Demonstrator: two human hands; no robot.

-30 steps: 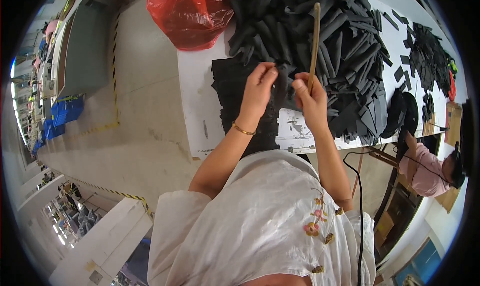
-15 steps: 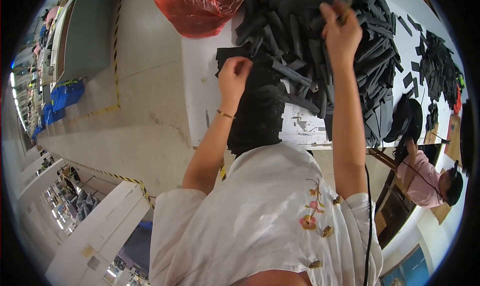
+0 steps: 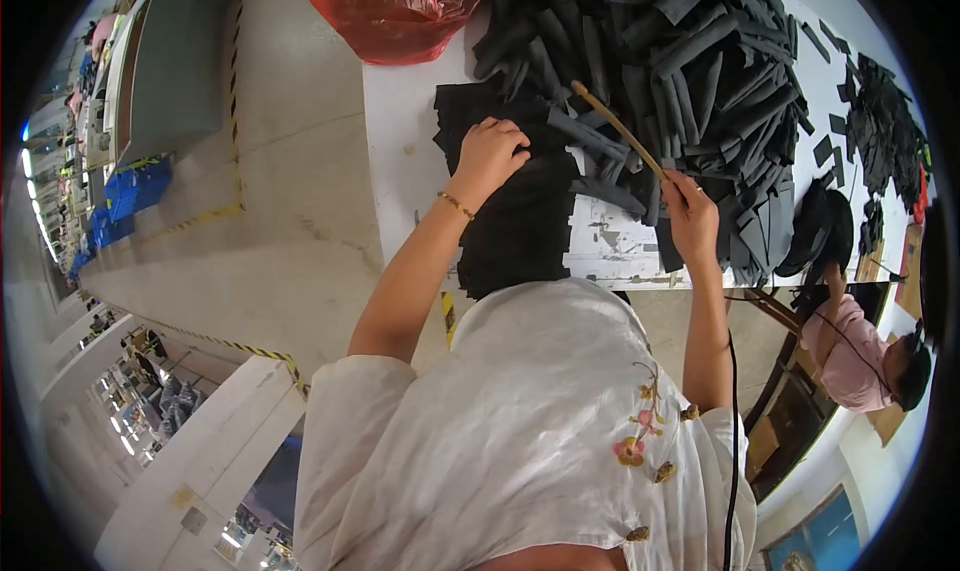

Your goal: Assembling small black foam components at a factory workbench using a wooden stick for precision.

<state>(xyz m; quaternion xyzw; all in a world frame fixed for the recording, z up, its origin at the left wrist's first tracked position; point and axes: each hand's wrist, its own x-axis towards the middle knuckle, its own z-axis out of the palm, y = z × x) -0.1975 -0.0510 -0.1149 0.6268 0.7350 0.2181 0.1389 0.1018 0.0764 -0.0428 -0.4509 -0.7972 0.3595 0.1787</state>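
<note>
A wooden stick [image 3: 622,128] slants up and to the left from my right hand [image 3: 690,214], whose fingers are closed round its lower end. Its far tip lies over the edge of the pile of loose black strips [image 3: 690,81]. My left hand [image 3: 490,156] rests on a long row of overlapping black pieces [image 3: 515,221] with jagged sides. The fingers are bent and the thumb stands apart; I see nothing held in them. The row reaches from near my body toward the far part of the white table [image 3: 400,161].
A red plastic bag [image 3: 395,16] sits at the table's far left corner. More dark pieces [image 3: 885,121] lie farther right, near a person in pink [image 3: 850,351] at the table's edge. Blue crates [image 3: 135,186] stand on the floor at left. A black cable [image 3: 733,421] runs down beside my right arm.
My right hand has come back toward me from over the pile, and the stick now shows plainly. The left hand has shifted slightly right, and its pinched fingers have loosened onto the black row.
</note>
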